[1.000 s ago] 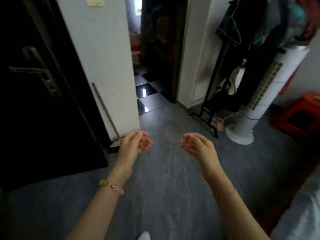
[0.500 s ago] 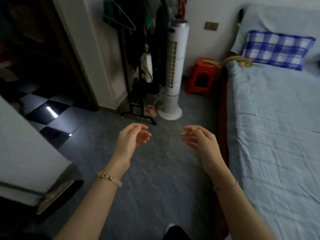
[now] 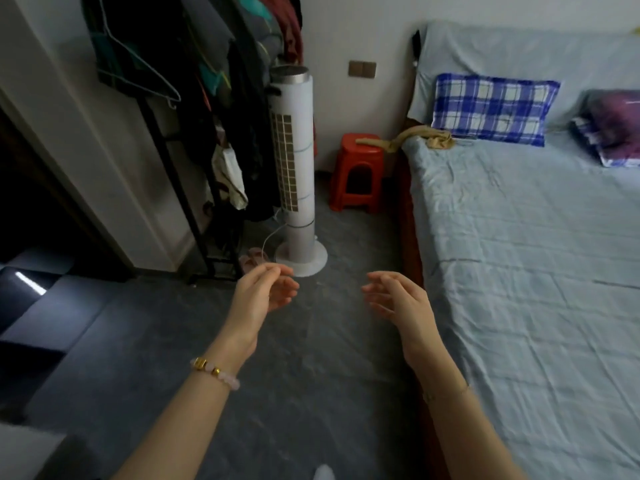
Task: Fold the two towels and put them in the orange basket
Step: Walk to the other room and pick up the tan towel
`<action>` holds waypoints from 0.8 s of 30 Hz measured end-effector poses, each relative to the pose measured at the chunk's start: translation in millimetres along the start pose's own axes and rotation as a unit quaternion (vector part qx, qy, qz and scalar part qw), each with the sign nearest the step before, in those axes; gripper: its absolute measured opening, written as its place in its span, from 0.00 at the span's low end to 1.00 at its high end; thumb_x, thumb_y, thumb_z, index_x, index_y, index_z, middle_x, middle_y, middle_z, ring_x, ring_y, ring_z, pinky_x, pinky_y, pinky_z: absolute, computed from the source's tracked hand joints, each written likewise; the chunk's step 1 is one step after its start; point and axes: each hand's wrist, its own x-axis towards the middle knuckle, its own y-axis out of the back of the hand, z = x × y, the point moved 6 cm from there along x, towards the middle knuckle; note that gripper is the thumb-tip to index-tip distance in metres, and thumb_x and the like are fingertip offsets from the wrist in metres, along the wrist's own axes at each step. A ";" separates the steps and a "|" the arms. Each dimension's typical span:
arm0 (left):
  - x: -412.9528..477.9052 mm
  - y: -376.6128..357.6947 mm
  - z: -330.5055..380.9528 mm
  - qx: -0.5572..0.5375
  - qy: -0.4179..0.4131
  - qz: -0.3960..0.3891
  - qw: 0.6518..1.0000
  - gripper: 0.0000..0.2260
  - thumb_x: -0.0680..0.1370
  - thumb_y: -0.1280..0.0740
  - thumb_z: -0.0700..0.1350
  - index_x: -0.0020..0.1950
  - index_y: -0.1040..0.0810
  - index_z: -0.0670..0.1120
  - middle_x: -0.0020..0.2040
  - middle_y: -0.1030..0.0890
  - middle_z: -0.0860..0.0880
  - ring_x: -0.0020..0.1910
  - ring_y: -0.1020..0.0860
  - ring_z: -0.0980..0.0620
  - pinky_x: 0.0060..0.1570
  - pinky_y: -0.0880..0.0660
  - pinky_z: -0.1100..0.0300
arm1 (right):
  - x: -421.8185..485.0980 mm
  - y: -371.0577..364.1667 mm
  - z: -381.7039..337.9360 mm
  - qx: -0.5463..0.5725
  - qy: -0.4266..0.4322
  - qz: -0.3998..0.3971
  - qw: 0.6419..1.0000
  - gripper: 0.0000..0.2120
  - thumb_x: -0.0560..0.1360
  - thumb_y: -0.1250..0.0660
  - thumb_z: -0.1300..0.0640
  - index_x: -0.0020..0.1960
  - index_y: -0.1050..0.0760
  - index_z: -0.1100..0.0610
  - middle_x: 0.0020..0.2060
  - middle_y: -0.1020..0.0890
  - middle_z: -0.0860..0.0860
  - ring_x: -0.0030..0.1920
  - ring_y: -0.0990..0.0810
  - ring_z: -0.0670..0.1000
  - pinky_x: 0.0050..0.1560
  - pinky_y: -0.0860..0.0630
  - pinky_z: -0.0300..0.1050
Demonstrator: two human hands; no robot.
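My left hand (image 3: 261, 296) and my right hand (image 3: 398, 299) hover side by side over the grey floor, palms turned toward each other, fingers relaxed and holding nothing. Neither towel shows, and no orange basket is in view. A bed with a pale blue sheet (image 3: 519, 271) lies to the right of my right hand.
A white tower fan (image 3: 294, 168) stands ahead, with a red plastic stool (image 3: 360, 168) beside it near the bed's head. A rack of hanging clothes (image 3: 194, 81) is at the left. A blue checked pillow (image 3: 491, 109) and a tan cloth (image 3: 436, 136) lie on the bed.
The view has swung right, from the dark door and hallway to the fan, stool and bed. Both hands keep the same empty pose in front of me.
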 end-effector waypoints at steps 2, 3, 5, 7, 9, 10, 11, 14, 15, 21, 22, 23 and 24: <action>32.6 -16.2 8.3 -0.005 -0.002 -0.006 1.000 0.11 0.81 0.44 0.39 0.44 0.24 0.42 0.35 0.21 0.46 0.37 0.23 0.50 0.41 0.26 0.59 | 33.5 2.3 -10.4 -0.004 0.013 0.000 1.000 0.12 0.80 0.43 0.58 0.48 0.21 0.56 0.39 0.17 0.51 0.41 0.20 0.48 0.47 0.26 0.45; 45.2 -22.9 10.3 -0.007 0.000 -0.008 1.000 0.11 0.81 0.45 0.39 0.44 0.24 0.42 0.35 0.21 0.46 0.36 0.23 0.50 0.40 0.26 0.60 | 47.2 3.0 -14.3 -0.006 0.015 0.001 1.000 0.12 0.80 0.43 0.58 0.48 0.21 0.56 0.38 0.17 0.51 0.41 0.20 0.47 0.47 0.26 0.45; 68.0 -35.2 12.7 -0.012 0.006 -0.013 1.000 0.11 0.81 0.45 0.39 0.44 0.24 0.41 0.35 0.22 0.46 0.35 0.23 0.51 0.39 0.26 0.60 | 70.9 4.2 -19.8 -0.011 0.017 0.006 1.000 0.12 0.80 0.43 0.59 0.48 0.20 0.56 0.37 0.17 0.50 0.40 0.20 0.47 0.47 0.26 0.46; 94.1 -47.0 16.5 -0.013 0.005 -0.020 1.000 0.11 0.81 0.45 0.39 0.44 0.24 0.41 0.35 0.21 0.46 0.35 0.23 0.51 0.40 0.26 0.60 | 95.9 5.1 -23.6 -0.009 0.019 0.016 1.000 0.12 0.79 0.43 0.59 0.47 0.20 0.56 0.37 0.17 0.50 0.39 0.20 0.47 0.49 0.26 0.47; 121.4 -58.3 19.9 -0.015 0.003 -0.030 0.999 0.11 0.81 0.45 0.39 0.44 0.24 0.42 0.35 0.21 0.46 0.35 0.23 0.51 0.40 0.26 0.59 | 120.4 6.2 -28.1 -0.007 0.017 0.025 1.000 0.12 0.79 0.43 0.60 0.46 0.20 0.56 0.37 0.17 0.51 0.40 0.20 0.48 0.50 0.26 0.49; 135.9 -64.5 22.0 -0.016 0.001 -0.036 0.999 0.11 0.81 0.44 0.39 0.44 0.24 0.42 0.35 0.21 0.46 0.35 0.22 0.51 0.41 0.26 0.59 | 133.5 6.8 -30.1 -0.007 0.014 0.030 0.999 0.12 0.79 0.43 0.60 0.47 0.20 0.56 0.37 0.17 0.52 0.40 0.20 0.49 0.50 0.26 0.49; 150.0 -70.2 23.0 -0.014 -0.001 -0.041 0.999 0.11 0.81 0.44 0.39 0.44 0.23 0.42 0.36 0.21 0.46 0.36 0.22 0.51 0.42 0.26 0.58 | 145.8 7.7 -31.5 -0.009 0.011 0.034 0.999 0.12 0.79 0.43 0.60 0.47 0.21 0.56 0.38 0.17 0.52 0.41 0.20 0.49 0.50 0.26 0.49; 195.4 -88.1 24.2 0.016 -0.005 -0.060 0.998 0.11 0.80 0.44 0.41 0.44 0.22 0.44 0.38 0.20 0.46 0.39 0.21 0.50 0.46 0.25 0.55 | 185.7 10.3 -34.8 -0.011 0.010 0.045 0.999 0.12 0.80 0.44 0.59 0.48 0.21 0.55 0.40 0.17 0.52 0.44 0.19 0.51 0.52 0.25 0.50; 212.2 -94.9 24.3 0.026 -0.006 -0.066 0.997 0.11 0.80 0.43 0.41 0.44 0.22 0.45 0.38 0.20 0.46 0.40 0.21 0.49 0.48 0.25 0.54 | 200.3 11.2 -36.5 -0.008 0.013 0.048 0.999 0.12 0.80 0.44 0.59 0.47 0.21 0.55 0.40 0.17 0.52 0.44 0.19 0.51 0.52 0.25 0.49; 322.8 -137.6 43.5 0.026 -0.014 -0.103 0.994 0.11 0.81 0.44 0.41 0.45 0.22 0.43 0.37 0.20 0.48 0.40 0.21 0.51 0.46 0.25 0.56 | 301.3 6.2 -56.4 0.000 0.022 0.070 0.997 0.13 0.79 0.44 0.60 0.45 0.21 0.54 0.38 0.17 0.51 0.43 0.19 0.51 0.46 0.26 0.44; 342.8 -144.7 49.4 0.023 -0.015 -0.109 0.994 0.11 0.81 0.44 0.41 0.45 0.23 0.43 0.37 0.20 0.47 0.40 0.21 0.50 0.46 0.25 0.56 | 320.6 4.3 -63.2 0.001 0.024 0.074 0.997 0.13 0.79 0.44 0.60 0.45 0.21 0.54 0.37 0.18 0.51 0.43 0.19 0.51 0.46 0.26 0.44; 362.4 -151.1 55.1 0.023 -0.016 -0.112 0.993 0.11 0.81 0.44 0.42 0.46 0.23 0.43 0.38 0.20 0.47 0.41 0.21 0.49 0.46 0.24 0.55 | 338.9 2.6 -70.5 0.002 0.026 0.077 0.997 0.13 0.79 0.44 0.61 0.45 0.21 0.54 0.37 0.18 0.51 0.43 0.20 0.51 0.46 0.26 0.43; 381.2 -156.6 61.1 0.025 -0.018 -0.116 0.993 0.11 0.81 0.44 0.42 0.46 0.23 0.43 0.38 0.20 0.47 0.42 0.21 0.49 0.47 0.24 0.54 | 357.0 1.2 -78.2 0.003 0.027 0.080 0.996 0.13 0.79 0.44 0.61 0.45 0.21 0.54 0.37 0.18 0.51 0.43 0.20 0.51 0.46 0.26 0.43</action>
